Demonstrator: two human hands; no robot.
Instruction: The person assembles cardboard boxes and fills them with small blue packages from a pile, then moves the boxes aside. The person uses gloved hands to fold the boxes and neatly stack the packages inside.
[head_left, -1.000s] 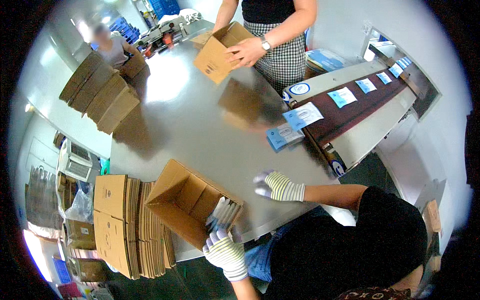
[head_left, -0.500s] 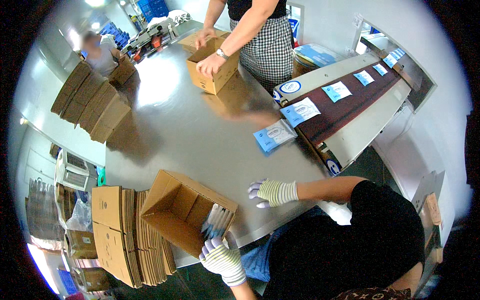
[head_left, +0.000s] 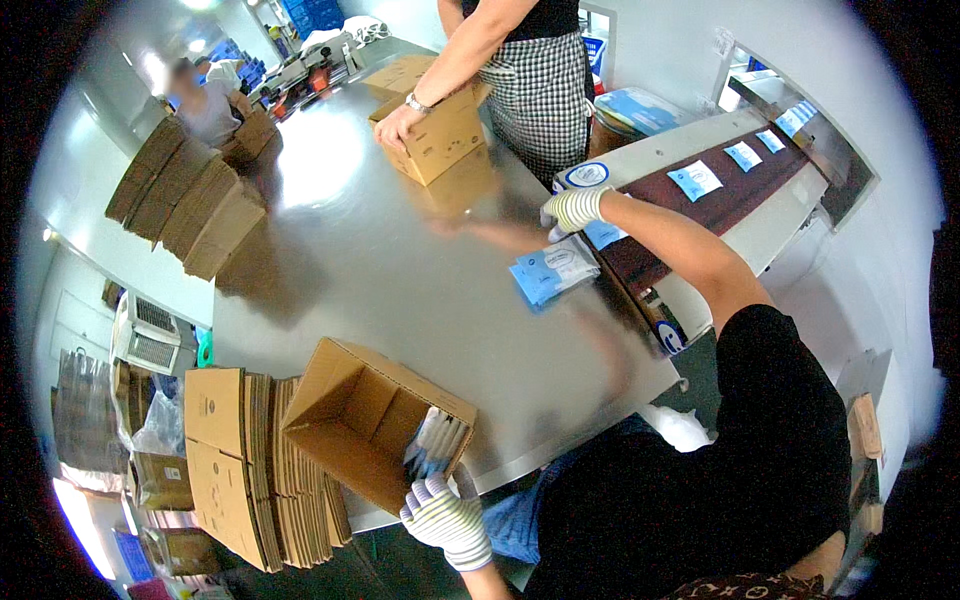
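Note:
My left hand (head_left: 447, 524), in a striped knit glove, is closed on the near rim of an open cardboard box (head_left: 345, 400). Inside the box, against its right wall, stand several blue and white packets (head_left: 436, 438). My right hand (head_left: 574, 212), gloved alike, reaches across the table end of a dark red conveyor belt. Its fingers are apart, over the left side of a blue and white packet (head_left: 606, 235) that my wrist partly covers. Just below that hand, a small pile of similar packets (head_left: 553, 272) lies on the metal table beside the belt's end.
Further packets (head_left: 696, 180) lie along the conveyor belt (head_left: 650, 255). Flattened cartons (head_left: 255, 465) stand left of my box, and more cartons (head_left: 185, 200) sit at the far left. Across the metal table (head_left: 400, 290), a co-worker's hand (head_left: 402, 125) rests on another box (head_left: 440, 140). Another person stands behind the far cartons.
My right hand has moved from above the near table edge up to the belt's end. My left hand stays at the box. The co-worker's box has turned, and the belt packets have shifted.

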